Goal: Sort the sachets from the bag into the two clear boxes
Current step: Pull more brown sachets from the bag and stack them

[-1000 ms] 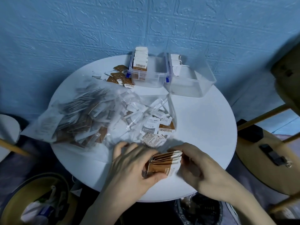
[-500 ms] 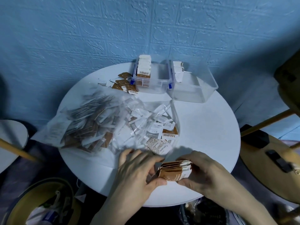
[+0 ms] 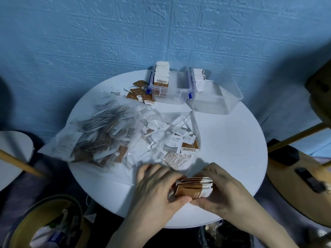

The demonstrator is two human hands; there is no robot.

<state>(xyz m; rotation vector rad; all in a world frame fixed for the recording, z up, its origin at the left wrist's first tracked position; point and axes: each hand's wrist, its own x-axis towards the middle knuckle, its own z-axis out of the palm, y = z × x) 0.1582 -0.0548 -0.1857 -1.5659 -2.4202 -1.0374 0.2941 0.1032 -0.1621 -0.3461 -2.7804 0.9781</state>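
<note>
Both hands clamped on one small stack of brown sachets [image 3: 194, 187] at the near edge of the round white table [image 3: 232, 149]. Left hand [image 3: 157, 188] with thumb curled under the stack's brown end and fingers over its top; right hand [image 3: 223, 194] with fingers wrapped round the white end, thumb meeting the left one beneath. Held edge-up and squeezed from both ends, probably to square the sachets into a neat block that can drop into a box as one. Roughly five or six in the stack, judging by the visible edges, though blur prevents a firm count.

Just beyond the knuckles, the clear bag [image 3: 111, 138], lying on its side with its mouth turned toward the hands for easy reach. Still packed with brown and white sachets, far too many and too jumbled to count.

At the far edge, against the blue wall, two clear boxes touching side by side. Left box [image 3: 170, 90] with a standing row of brown-and-white sachets at its left end; right box [image 3: 215, 97] with a shorter row of white ones, so one kind per box. Rows upright, likely to save room. Left of the boxes, a loose scatter of brown sachets [image 3: 139, 92], perhaps five, not yet filed. Most of the sorting still ahead.
</note>
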